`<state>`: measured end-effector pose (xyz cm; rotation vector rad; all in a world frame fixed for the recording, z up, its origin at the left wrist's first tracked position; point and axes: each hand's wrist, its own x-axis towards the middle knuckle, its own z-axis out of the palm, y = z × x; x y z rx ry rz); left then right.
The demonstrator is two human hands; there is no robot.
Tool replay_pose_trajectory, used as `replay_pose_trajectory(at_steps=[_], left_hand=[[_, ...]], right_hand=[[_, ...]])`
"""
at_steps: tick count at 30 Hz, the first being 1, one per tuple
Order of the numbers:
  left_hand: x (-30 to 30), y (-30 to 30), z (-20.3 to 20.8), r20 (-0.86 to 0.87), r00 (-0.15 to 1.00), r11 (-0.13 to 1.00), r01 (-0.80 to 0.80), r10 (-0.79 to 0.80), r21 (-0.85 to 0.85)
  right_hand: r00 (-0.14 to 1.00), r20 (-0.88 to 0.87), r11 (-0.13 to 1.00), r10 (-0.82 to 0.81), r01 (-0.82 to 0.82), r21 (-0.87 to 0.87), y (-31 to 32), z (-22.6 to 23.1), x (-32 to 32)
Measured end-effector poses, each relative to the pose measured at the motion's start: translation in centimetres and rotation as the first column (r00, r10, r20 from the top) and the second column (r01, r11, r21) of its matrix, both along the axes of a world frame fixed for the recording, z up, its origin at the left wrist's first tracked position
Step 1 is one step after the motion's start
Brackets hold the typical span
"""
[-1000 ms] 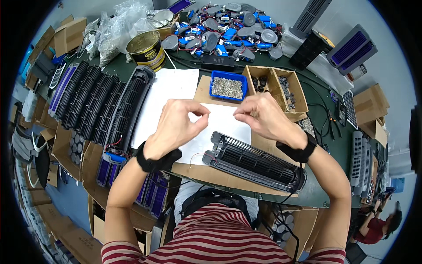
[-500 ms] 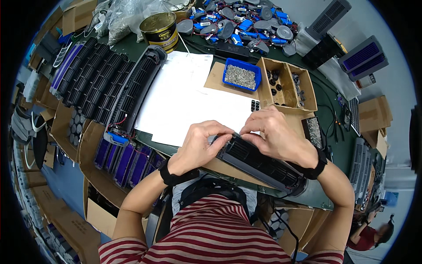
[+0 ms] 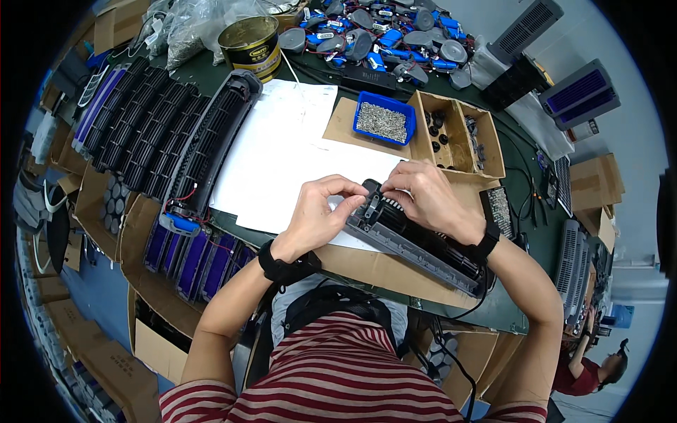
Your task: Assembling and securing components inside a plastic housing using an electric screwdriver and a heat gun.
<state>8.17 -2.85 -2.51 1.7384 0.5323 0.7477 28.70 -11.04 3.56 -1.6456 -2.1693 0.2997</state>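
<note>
A long black fan housing (image 3: 421, 259) lies slantwise on the cardboard at the table's front edge, a ribbed dark roller showing along its far side. At its upper left end my left hand (image 3: 319, 215) is closed, thumb and forefinger pinching the end piece. My right hand (image 3: 431, 203) bends over the same end from the right, its fingertips pressed together on the housing's end beside the roller. Any small part between the right fingertips is hidden. A black band circles each wrist.
A blue tray of small screws (image 3: 383, 120) stands beyond the hands, beside a divided cardboard box (image 3: 451, 158) with black parts. White paper (image 3: 271, 155) covers the middle. Several black housings (image 3: 151, 127) line the left; a tin bucket (image 3: 250, 49) and blue battery packs stand behind.
The fan housing has been rolled over, so a different long side faces up. Both hands have moved slightly farther away with its end and still grip there.
</note>
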Motion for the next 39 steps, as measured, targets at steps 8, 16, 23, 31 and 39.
replay_pose_trajectory(at_steps=[8,16,23,31,39], left_hand=[[-0.8,-0.2,0.3,-0.002,0.997,0.997,0.073,-0.072,0.002],[-0.1,1.3,0.2,-0.011,0.976,0.965,0.216,-0.217,0.152],[-0.1,1.3,0.3,-0.118,0.967,0.928,0.252,-0.228,0.274],[-0.4,1.2,1.0,-0.162,0.96,0.927,0.266,-0.229,0.264],[0.0,0.0,0.9,-0.049,0.993,0.973,0.113,-0.105,0.202]], right_hand=[[0.998,0.018,0.996,0.052,-0.053,0.069,0.2,-0.9,-0.6],[0.967,0.208,0.979,0.146,-0.172,0.111,0.4,-1.2,-0.6],[0.968,0.194,0.978,0.158,-0.181,0.108,0.4,-1.4,-0.7],[0.993,-0.112,0.997,0.022,-0.03,-0.07,-0.1,0.2,-0.2],[0.644,-0.424,0.77,-0.637,0.551,-0.32,-11.7,7.0,8.3]])
